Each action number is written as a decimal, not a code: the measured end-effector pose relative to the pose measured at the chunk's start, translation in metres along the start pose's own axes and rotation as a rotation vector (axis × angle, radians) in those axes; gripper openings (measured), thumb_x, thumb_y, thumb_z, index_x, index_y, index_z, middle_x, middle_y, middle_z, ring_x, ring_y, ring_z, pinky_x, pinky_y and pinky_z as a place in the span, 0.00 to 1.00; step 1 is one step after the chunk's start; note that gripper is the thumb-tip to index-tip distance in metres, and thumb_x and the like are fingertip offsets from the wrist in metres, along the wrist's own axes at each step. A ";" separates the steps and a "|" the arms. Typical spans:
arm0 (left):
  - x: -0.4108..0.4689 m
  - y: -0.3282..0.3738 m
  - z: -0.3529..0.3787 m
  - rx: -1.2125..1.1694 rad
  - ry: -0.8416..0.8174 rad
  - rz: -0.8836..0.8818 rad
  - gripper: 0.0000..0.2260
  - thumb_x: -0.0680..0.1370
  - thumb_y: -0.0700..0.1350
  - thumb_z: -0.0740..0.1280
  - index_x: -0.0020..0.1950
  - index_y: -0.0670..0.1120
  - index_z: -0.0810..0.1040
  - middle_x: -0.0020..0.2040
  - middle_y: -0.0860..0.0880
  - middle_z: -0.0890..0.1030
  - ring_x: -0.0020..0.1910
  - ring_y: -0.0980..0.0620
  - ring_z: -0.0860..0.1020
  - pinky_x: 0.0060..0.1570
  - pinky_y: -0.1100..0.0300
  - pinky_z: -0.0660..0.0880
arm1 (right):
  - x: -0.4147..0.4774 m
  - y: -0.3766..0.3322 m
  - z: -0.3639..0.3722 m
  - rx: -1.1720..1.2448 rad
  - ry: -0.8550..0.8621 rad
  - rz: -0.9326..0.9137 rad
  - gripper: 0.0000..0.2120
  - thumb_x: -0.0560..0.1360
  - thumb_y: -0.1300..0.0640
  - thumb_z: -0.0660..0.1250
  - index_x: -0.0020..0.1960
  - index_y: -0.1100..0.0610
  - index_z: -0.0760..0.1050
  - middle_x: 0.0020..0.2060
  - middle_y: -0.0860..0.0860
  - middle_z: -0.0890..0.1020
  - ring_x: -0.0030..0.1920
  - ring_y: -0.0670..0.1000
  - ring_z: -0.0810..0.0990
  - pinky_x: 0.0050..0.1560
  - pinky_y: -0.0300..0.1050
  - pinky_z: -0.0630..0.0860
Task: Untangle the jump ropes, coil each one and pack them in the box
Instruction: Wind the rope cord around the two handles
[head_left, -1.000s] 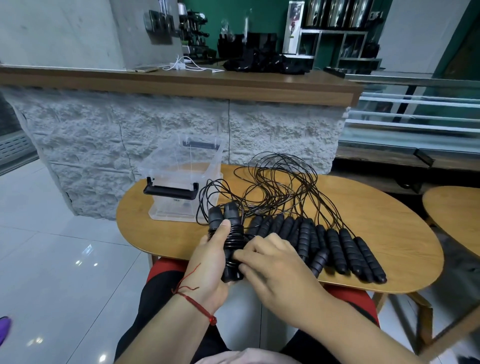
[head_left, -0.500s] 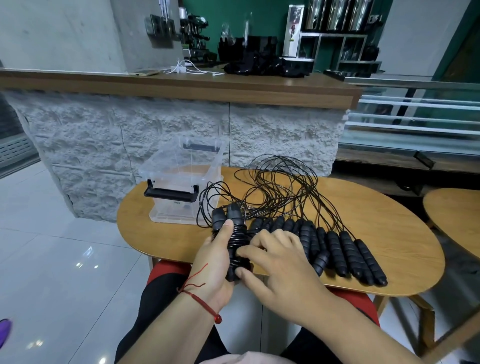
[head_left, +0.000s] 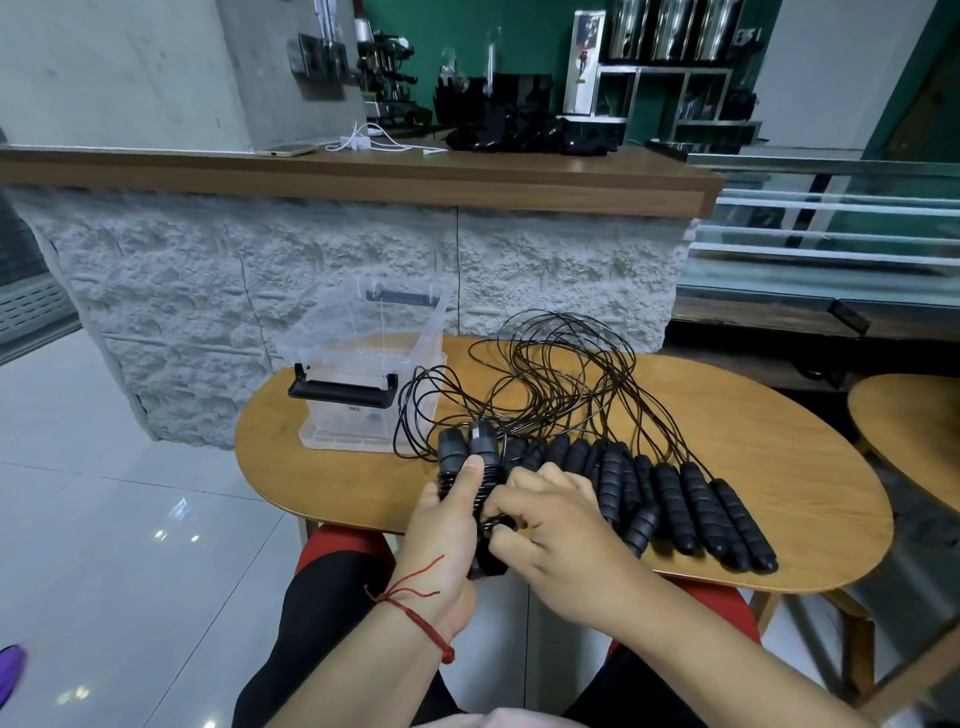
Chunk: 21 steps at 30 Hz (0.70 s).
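My left hand (head_left: 441, 540) grips a pair of black jump-rope handles (head_left: 467, 449) held upright together, thumb pressed on their front. My right hand (head_left: 550, 530) pinches the thin black cord wound around those handles, at their lower part. A row of several more black handles (head_left: 691, 506) lies side by side on the oval wooden table (head_left: 769, 441), to the right of my hands. Their thin cords form a loose tangled heap (head_left: 550, 374) behind them. The clear plastic box (head_left: 363, 364) with black latch handles stands open at the table's left end.
A stone-faced counter with a wooden top (head_left: 363, 176) rises right behind the table. A second wooden table (head_left: 914, 431) sits at the right. White tiled floor (head_left: 104, 519) lies to the left. My legs and a red seat are below the table edge.
My right hand has shifted slightly along the handle pair, working the cord around it. The left hand keeps its grip; the view has tilted a little.
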<state>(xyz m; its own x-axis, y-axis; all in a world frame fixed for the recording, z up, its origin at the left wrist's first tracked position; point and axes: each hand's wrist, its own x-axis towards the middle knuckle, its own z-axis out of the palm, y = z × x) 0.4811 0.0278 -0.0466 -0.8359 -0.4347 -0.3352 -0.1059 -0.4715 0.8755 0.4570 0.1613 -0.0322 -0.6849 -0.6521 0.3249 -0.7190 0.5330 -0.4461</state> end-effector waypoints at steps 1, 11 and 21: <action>0.003 -0.001 0.001 0.019 0.001 0.025 0.25 0.70 0.67 0.76 0.58 0.51 0.82 0.52 0.41 0.88 0.52 0.37 0.87 0.57 0.29 0.80 | 0.000 0.000 -0.001 0.002 0.010 0.012 0.11 0.76 0.43 0.56 0.49 0.43 0.76 0.40 0.42 0.67 0.47 0.45 0.66 0.62 0.53 0.64; 0.004 0.021 0.010 -0.037 -0.192 -0.131 0.16 0.85 0.56 0.64 0.65 0.47 0.82 0.56 0.39 0.87 0.49 0.41 0.88 0.43 0.43 0.85 | 0.011 0.002 -0.020 -0.118 0.238 -0.119 0.07 0.79 0.47 0.65 0.52 0.43 0.82 0.38 0.41 0.69 0.44 0.48 0.67 0.57 0.52 0.65; 0.009 0.019 0.009 0.026 -0.141 0.009 0.15 0.83 0.55 0.69 0.64 0.46 0.81 0.53 0.40 0.87 0.47 0.41 0.86 0.45 0.45 0.83 | 0.010 0.000 -0.020 0.058 0.029 -0.032 0.13 0.77 0.43 0.57 0.46 0.45 0.78 0.39 0.41 0.71 0.47 0.42 0.67 0.53 0.44 0.61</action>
<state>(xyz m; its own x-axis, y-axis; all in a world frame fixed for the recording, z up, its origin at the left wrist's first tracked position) 0.4672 0.0215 -0.0297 -0.9039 -0.3261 -0.2768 -0.1102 -0.4475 0.8874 0.4475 0.1659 -0.0121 -0.6652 -0.6524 0.3632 -0.7333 0.4790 -0.4826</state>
